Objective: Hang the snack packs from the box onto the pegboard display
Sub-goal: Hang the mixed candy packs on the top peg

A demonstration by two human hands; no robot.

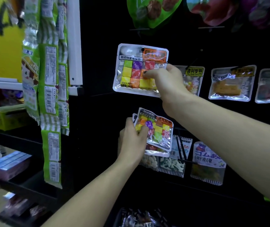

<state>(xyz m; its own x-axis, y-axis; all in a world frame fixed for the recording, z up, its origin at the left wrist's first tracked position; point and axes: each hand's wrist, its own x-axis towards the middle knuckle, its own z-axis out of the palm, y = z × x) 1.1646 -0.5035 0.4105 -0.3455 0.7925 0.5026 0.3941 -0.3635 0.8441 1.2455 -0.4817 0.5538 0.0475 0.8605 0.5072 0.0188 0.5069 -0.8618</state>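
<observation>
Probably light and slippery, the candy pack (136,71) is pinched at its side by the right hand (168,81), while the left hand (133,136) grips spare packs (155,130).

Right hand (167,82) holds one candy pack (135,69) against the pegboard (98,46), upper centre. Directly below, left hand (132,141) holds a stack of candy packs (157,131). Hung packs (232,84) lie to the right. Strips of sachets (49,79) hang at left. The box (139,218) sits at bottom.
</observation>
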